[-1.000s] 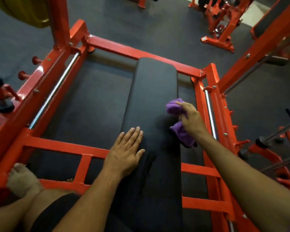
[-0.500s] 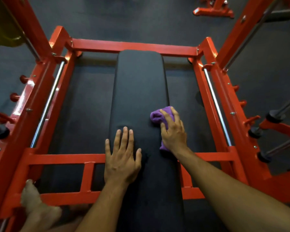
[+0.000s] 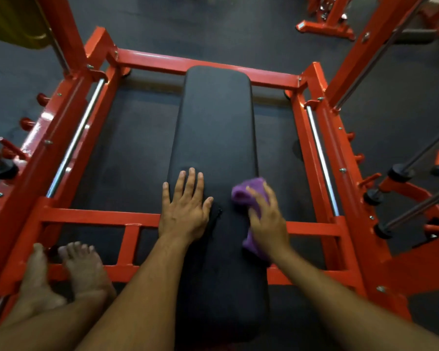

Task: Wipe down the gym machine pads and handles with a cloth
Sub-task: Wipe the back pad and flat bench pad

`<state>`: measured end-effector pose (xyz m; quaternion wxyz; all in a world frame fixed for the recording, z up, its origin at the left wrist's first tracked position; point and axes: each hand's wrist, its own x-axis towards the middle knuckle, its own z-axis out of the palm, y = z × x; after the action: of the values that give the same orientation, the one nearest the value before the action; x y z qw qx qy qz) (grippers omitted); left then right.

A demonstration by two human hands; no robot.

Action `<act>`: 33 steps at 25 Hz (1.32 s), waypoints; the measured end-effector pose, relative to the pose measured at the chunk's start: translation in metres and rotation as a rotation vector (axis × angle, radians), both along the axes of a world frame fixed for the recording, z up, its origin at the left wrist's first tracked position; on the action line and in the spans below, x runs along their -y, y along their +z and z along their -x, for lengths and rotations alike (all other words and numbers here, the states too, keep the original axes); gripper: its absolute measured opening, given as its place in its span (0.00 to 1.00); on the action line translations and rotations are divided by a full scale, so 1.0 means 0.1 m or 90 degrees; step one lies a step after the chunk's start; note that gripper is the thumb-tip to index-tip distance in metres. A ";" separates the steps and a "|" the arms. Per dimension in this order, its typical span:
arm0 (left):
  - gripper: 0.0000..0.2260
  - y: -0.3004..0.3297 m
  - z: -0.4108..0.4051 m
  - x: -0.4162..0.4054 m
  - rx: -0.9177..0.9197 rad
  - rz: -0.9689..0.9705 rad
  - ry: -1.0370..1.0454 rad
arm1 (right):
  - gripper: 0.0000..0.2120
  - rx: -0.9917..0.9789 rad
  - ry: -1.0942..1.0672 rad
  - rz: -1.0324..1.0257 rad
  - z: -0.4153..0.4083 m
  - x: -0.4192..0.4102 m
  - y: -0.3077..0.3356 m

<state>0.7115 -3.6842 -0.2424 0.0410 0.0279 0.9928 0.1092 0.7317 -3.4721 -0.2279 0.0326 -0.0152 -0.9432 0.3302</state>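
Dark gym floor (image 3: 238, 29), black bench pad (image 3: 214, 127) inside red frame (image 3: 203, 63): left hand (image 3: 185, 211) flat on pad, right hand (image 3: 266, 219) gripping purple cloth (image 3: 246, 191) at pad's right edge; likely slip off edge, missed far end.

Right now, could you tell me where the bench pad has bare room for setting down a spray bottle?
The far half of the black pad is bare, from the fingertips up to the red crossbar. The near end, between the forearms, is also bare. The middle is crowded: the left hand lies flat, and the right hand holds the purple cloth at the right edge.
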 end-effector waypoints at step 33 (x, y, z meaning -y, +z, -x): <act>0.35 -0.01 0.28 -0.21 -0.072 0.021 0.019 | 0.21 0.162 -0.226 0.524 1.00 -0.15 -0.27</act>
<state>0.6835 -3.6631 -0.2433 -0.0160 0.0188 0.9955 0.0915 0.6317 -3.4570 -0.2551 -0.0363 -0.2284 -0.7129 0.6620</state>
